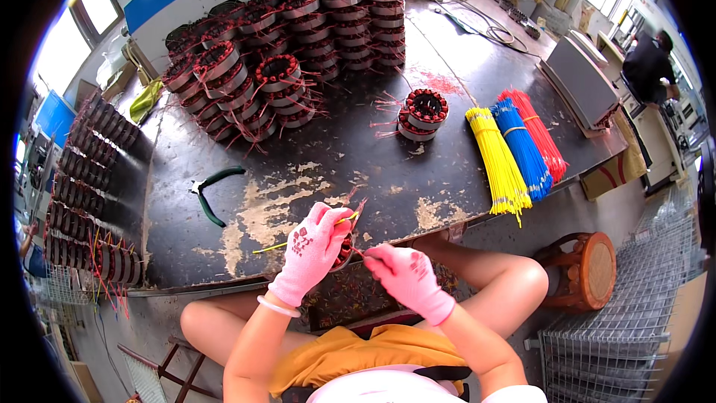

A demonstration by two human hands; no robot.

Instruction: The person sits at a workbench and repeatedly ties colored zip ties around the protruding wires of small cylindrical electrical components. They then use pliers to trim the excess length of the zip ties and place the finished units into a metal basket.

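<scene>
A ring-shaped motor stator with red copper windings sits at the table's front edge, partly hidden behind my left hand. That hand, in a pink work glove, is closed on a thin yellow wire, which sticks out on both sides. Fine red winding ends rise by its fingertips. My right hand, gloved in pink too, pinches a thin red winding lead at the stator's right side. Green-handled pliers lie open on the table, left of my hands.
Stacked stators fill the table's back left; more stand in rows further left. A short stator stack stands centre right. Beside it lie yellow, blue and red wire bundles. A wooden stool stands right; a person is beyond.
</scene>
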